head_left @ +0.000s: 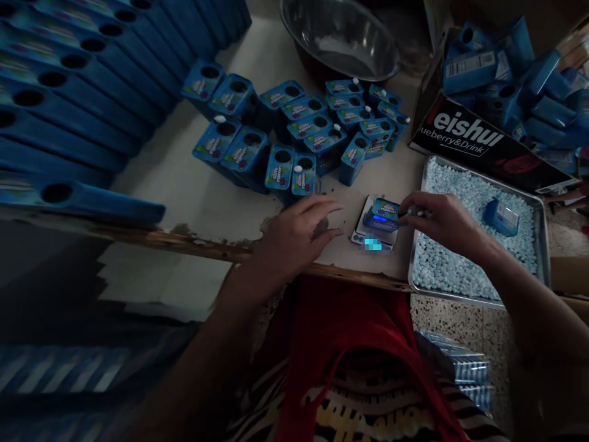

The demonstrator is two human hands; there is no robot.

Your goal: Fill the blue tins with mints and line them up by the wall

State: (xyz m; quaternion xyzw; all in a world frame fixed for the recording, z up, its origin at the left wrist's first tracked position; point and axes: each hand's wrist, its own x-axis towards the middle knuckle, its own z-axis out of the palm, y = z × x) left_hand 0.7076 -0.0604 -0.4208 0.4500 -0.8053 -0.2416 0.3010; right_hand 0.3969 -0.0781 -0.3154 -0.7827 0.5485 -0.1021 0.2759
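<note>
A small blue candy box (pixel 385 209) sits on a digital scale (pixel 361 237) with a lit display. At the box's right side my right hand (pixel 435 215) is closed on a few small white candies (pixel 419 212); whether its fingertips touch the box I cannot tell. My left hand (pixel 301 236) is held left of the scale, open, thumb and fingers apart with nothing between them. To the right, a metal tray (pixel 416 270) is filled with pale blue-white candies (pixel 453 245), and a blue scoop-like cut box (pixel 501 216) rests on them.
Several blue boxes (pixel 306 126) with round holes stand behind the scale, some with white candies on top. Long rows of blue boxes (pixel 87 80) fill the left. A steel bowl (pixel 343 52) stands at the back. A black carton (pixel 483 138) of blue boxes is behind the tray.
</note>
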